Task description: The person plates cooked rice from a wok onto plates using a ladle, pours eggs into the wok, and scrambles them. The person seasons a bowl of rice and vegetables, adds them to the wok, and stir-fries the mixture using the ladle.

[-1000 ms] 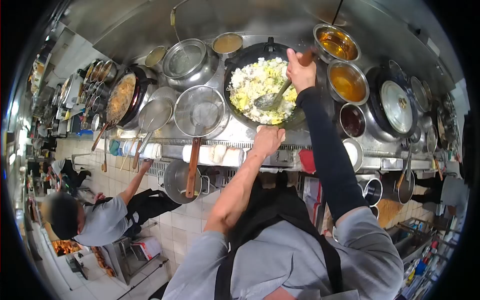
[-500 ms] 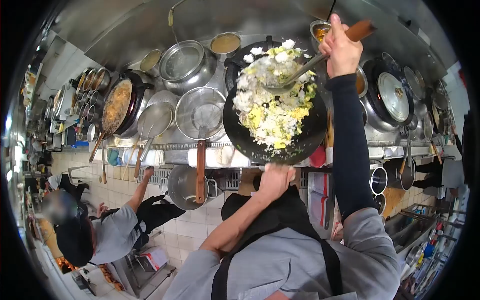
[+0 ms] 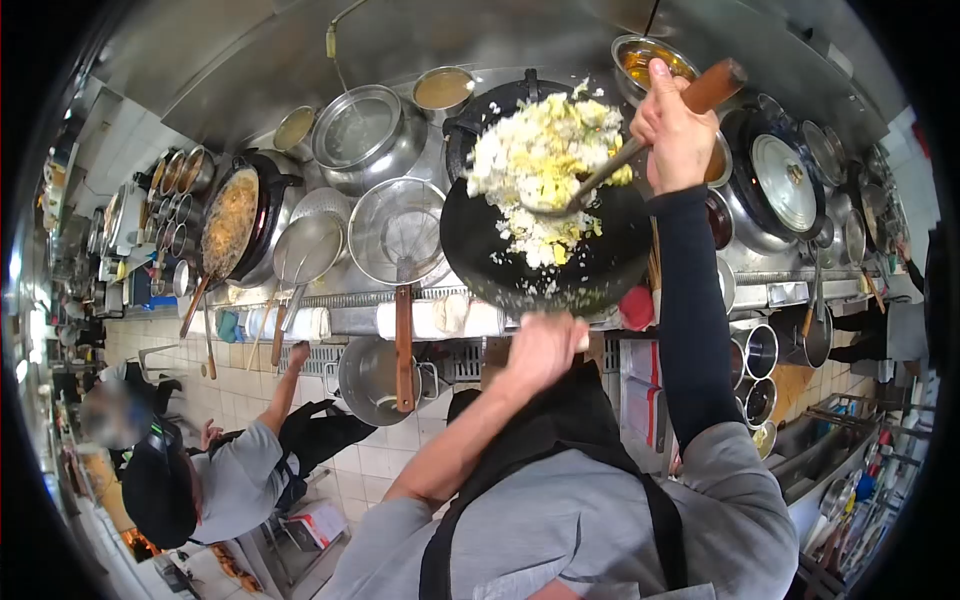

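Observation:
My left hand (image 3: 545, 352) is wrapped round the near handle of a black wok (image 3: 480, 255). My right hand (image 3: 678, 135) grips a ladle (image 3: 617, 163) by its wooden handle, thumb up along it. The ladle's bowl rests among fried rice (image 3: 545, 150), a mix of white grains, yellow egg and green bits. Most of that rice is heaped toward the far side of the wok, with some grains in the air near the far rim. Black metal shows in the wok's near half, where a few grains are scattered.
Left of the wok lie a large strainer (image 3: 355, 240) and a smaller one (image 3: 284, 248). Behind them stands a lidded steel pot (image 3: 340, 165). A bowl of amber liquid (image 3: 627, 58) sits beyond my right hand. A co-worker (image 3: 235, 475) stands at the left.
The rice, spread across the wok before, is now gathered toward the far side. The ladle bowl has come slightly nearer, and the left hand has shifted a little toward the wok.

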A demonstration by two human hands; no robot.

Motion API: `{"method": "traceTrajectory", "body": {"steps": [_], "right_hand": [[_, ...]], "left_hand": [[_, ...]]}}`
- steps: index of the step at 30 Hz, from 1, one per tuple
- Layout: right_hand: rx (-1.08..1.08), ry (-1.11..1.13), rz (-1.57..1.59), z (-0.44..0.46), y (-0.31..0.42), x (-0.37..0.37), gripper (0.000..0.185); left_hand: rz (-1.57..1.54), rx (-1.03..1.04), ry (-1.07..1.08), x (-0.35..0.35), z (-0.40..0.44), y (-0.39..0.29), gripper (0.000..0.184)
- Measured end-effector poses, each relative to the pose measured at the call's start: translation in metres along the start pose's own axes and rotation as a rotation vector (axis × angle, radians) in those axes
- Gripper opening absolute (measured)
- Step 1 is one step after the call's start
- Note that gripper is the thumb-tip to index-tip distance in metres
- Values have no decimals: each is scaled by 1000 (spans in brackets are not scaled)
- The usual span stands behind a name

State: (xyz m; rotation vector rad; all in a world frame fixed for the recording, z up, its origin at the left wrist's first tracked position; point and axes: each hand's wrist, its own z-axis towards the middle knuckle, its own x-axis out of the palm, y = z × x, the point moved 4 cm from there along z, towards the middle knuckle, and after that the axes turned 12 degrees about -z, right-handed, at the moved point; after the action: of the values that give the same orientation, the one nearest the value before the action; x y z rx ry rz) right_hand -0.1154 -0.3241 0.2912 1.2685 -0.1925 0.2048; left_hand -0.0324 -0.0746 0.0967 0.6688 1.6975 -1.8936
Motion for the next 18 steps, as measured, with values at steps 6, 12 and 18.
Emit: {"method": "traceTrajectory", "body": {"steps": [6, 12, 18], "right_hand": [[53, 0, -54, -1, -106, -17, 37], [-72, 137, 87, 21, -48, -40, 43], [15, 125, -66, 58, -11, -4, 43]], "left_hand": [[37, -48, 75, 62, 58, 64, 42], [66, 51, 94, 38, 16, 46, 36], [-20, -14, 58, 32, 114, 81, 40]]}}
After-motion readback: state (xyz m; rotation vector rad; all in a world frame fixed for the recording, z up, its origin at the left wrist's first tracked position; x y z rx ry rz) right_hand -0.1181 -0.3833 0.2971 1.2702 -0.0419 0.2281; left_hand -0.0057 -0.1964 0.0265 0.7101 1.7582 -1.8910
